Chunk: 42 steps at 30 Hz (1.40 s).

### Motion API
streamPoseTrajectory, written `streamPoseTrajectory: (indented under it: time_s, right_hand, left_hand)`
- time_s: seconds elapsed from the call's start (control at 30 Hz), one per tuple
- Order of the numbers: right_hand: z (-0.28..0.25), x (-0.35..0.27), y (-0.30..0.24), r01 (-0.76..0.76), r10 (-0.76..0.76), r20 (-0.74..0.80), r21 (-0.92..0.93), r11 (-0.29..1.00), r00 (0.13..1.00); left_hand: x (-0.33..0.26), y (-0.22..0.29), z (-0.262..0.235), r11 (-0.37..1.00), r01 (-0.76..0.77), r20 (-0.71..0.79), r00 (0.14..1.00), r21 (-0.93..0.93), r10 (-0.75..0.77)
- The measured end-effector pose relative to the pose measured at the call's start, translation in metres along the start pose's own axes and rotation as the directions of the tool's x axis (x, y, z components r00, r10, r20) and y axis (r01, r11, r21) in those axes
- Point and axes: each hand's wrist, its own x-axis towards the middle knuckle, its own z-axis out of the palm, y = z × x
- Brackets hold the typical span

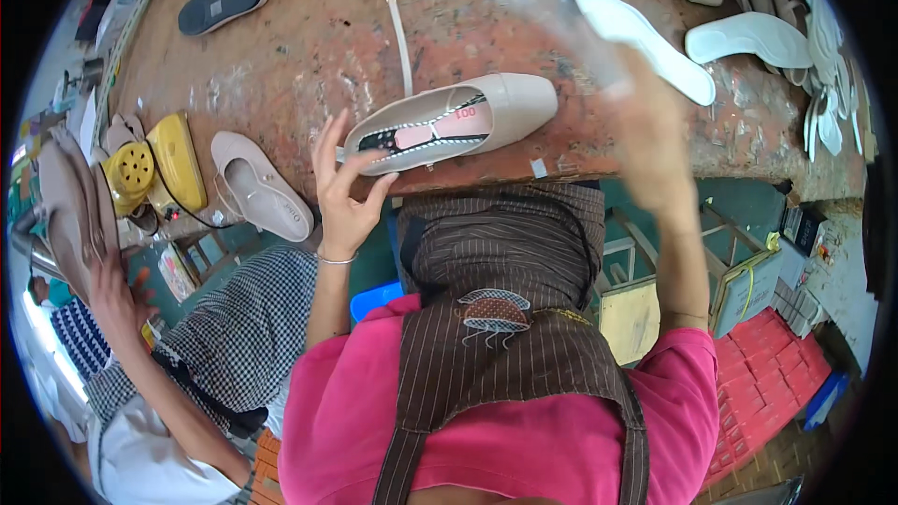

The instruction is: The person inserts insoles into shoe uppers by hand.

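A beige flat shoe (pixel 524 108) lies on its side near the table's front edge, its toe pointing right. Its opening shows a dark dotted lining and a pink inside with a striped edge. My left hand (pixel 351 201) grips the heel end, thumb and fingertips at the rim. Smeared by motion, my right hand (pixel 652 145) is over the table to the right of the shoe. Its fingers and anything in them cannot be made out. Just beyond that hand is a white insole (pixel 641 37), with another white insole (pixel 748 40) farther right.
A long strap (pixel 399 33) runs behind the shoe. Other shoes include a dark-soled shoe (pixel 224 7) and a beige flat (pixel 260 185). A yellow clog (pixel 129 175) stands at left. Beside me, a co-worker's hand (pixel 114 299) holds beige shoes. White pieces (pixel 825 65) hang at right.
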Motion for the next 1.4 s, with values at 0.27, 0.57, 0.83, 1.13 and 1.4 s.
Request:
streamPoseTrajectory:
  time_s: [0.27,0.57,0.83,1.13,1.4]
  right_hand:
    - [0.128,0.005,-0.005,0.284,-0.272,0.398,0.030,0.958,0.876]
    - [0.162,0.001,-0.013,0.118,-0.154,0.498,0.104,0.988,0.853]
    - [0.162,0.004,-0.030,0.286,-0.223,0.566,-0.022,0.958,0.793]
    - [0.143,-0.027,-0.028,0.438,-0.246,0.590,-0.207,0.875,0.769]
    - [0.122,0.012,-0.015,0.177,-0.181,0.063,-0.662,0.728,0.981]
  left_hand:
    - [-0.028,-0.011,0.032,0.696,0.452,-0.028,0.828,-0.557,-0.561]
    - [-0.019,-0.018,0.041,0.605,0.447,-0.054,0.774,-0.659,-0.630]
    - [-0.001,-0.026,0.032,0.610,0.451,-0.115,0.736,-0.651,-0.667]
    - [-0.007,-0.013,0.032,0.766,0.517,-0.149,0.784,-0.381,-0.603]
    - [-0.022,0.024,0.046,0.848,0.423,-0.023,0.891,-0.319,-0.453]
